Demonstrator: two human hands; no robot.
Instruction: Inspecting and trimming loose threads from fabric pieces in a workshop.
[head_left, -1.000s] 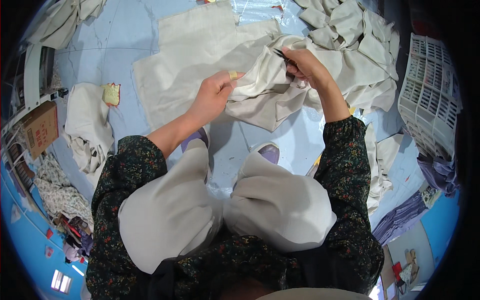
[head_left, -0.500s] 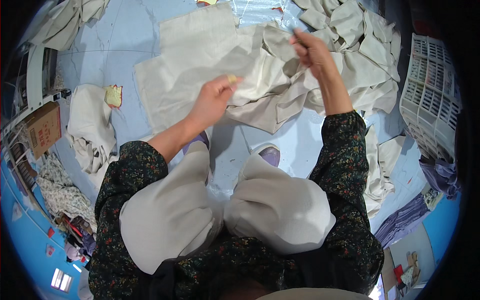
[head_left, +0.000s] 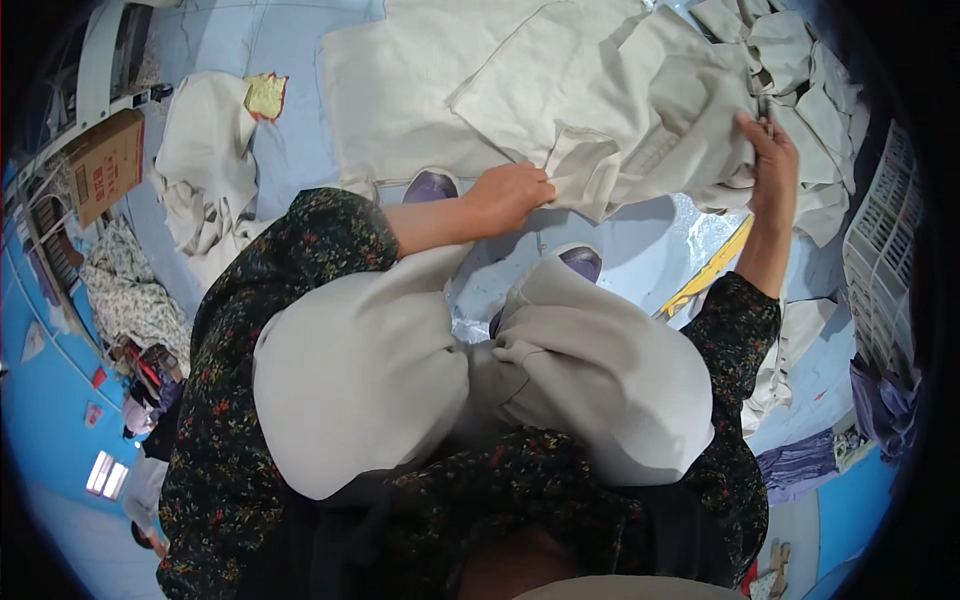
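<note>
A large piece of cream cloth (head_left: 625, 85) lies spread and partly folded on the floor in front of my feet. My left hand (head_left: 508, 198) is closed on its near edge, fingertips pinching a fold. At the right, my right hand (head_left: 772, 160) grips the bunched cloth near its far right end. Something small and dark shows by the right fingers, too small to name. A flatter cream layer (head_left: 395, 110) lies beneath at the left, and a heap of cream pieces (head_left: 785, 60) sits beyond my right hand.
White plastic crates (head_left: 882, 245) stand at the right. On the left are a crumpled cream cloth (head_left: 205, 140), a yellow scrap (head_left: 266, 96), a cardboard box (head_left: 106, 165) and a patterned fabric pile (head_left: 128, 285). A yellow strip (head_left: 712, 268) lies by my right forearm. Another person (head_left: 148, 490) appears at lower left.
Both hands have moved right, the left also nearer to me, and have closed on the cream cloth. That cloth now lies more spread out over the flat layer. The view has shifted.
</note>
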